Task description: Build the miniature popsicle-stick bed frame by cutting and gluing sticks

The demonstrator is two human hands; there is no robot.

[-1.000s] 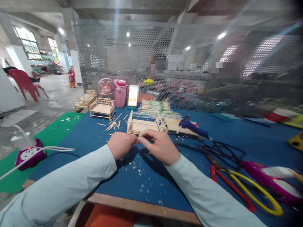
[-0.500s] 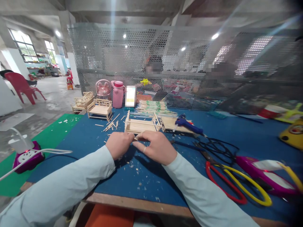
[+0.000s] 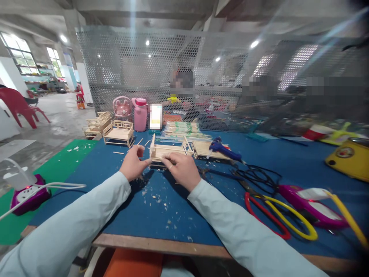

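A miniature bed-like frame of thin wooden sticks (image 3: 170, 148) stands in front of me on the blue table, with raised pieces at its ends. My left hand (image 3: 133, 163) is at its left front corner, thumb and fingers apart, the thumb tip close to or touching the frame. At the frame's front edge, my right hand (image 3: 183, 169) has its thumb and fingertips pinched together. Whatever is between those fingertips is too small or hidden to make out. Loose short sticks (image 3: 140, 141) lie just behind my left hand.
Finished-looking stick models (image 3: 118, 132) stand back left. A blue glue gun (image 3: 225, 149) rests on another stick panel (image 3: 201, 148). Large scissors (image 3: 271, 211), black cable and a purple power strip (image 3: 311, 206) occupy the right. Behind are a pink bottle (image 3: 140, 115), bundled sticks (image 3: 181, 130) and a perforated screen (image 3: 121, 69).
My hands, earlier together over a small stick in front of the frame, have separated. The left moved left and opened; the right reached forward to the frame's front edge. The view shifted slightly.
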